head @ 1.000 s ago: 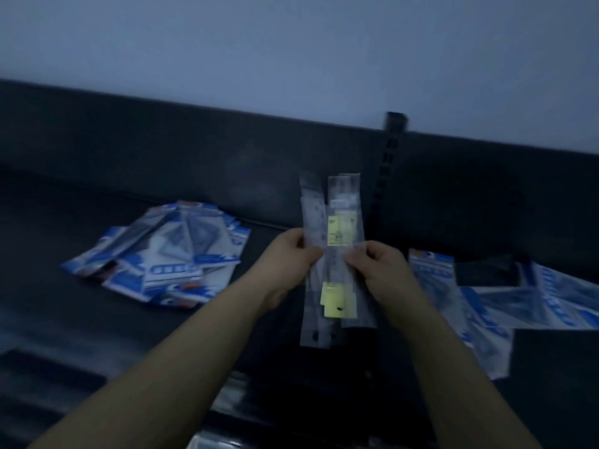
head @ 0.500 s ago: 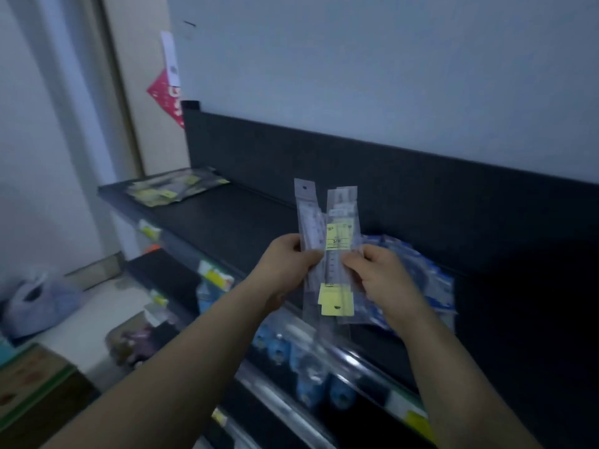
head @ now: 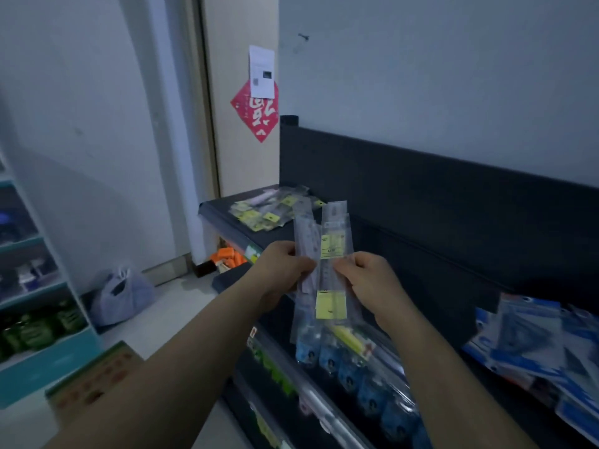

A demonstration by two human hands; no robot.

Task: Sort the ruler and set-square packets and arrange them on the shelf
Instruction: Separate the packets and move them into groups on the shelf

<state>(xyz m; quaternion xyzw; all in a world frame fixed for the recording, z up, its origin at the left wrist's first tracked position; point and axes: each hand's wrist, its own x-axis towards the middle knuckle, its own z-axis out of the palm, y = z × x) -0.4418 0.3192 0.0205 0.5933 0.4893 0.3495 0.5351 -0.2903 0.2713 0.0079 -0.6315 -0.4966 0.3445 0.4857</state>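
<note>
Plainly, both bare forearms reach forward from the lower edge of the view and meet above the front edge of the black top shelf point(head: 447, 296). The left hand point(head: 285, 267) has its fingers curled and its thumb pressed on top, gripping the left side of a bunch of long, clear plastic ruler packets with yellow labels point(head: 330, 264). The right hand point(head: 366, 280) pinches the right side of the same bunch between thumb and bent fingers. The packets stand roughly upright in the air between the two hands and fan apart at the top: the left one tilts leftward, the others point straight up. One yellow label sits just above the thumbs, and a second lies below them. A loose pile of similar clear packets with yellow tags point(head: 269, 209) lies at the shelf's far left corner. A heap of blue-and-white set-square packets point(head: 534, 338) lies near its right end, well apart from the hands. Below the front edge, a row of blue carded items point(head: 356, 371) fills a lower shelf. A grey plastic bag point(head: 121, 294) sits on the floor to the left.
</note>
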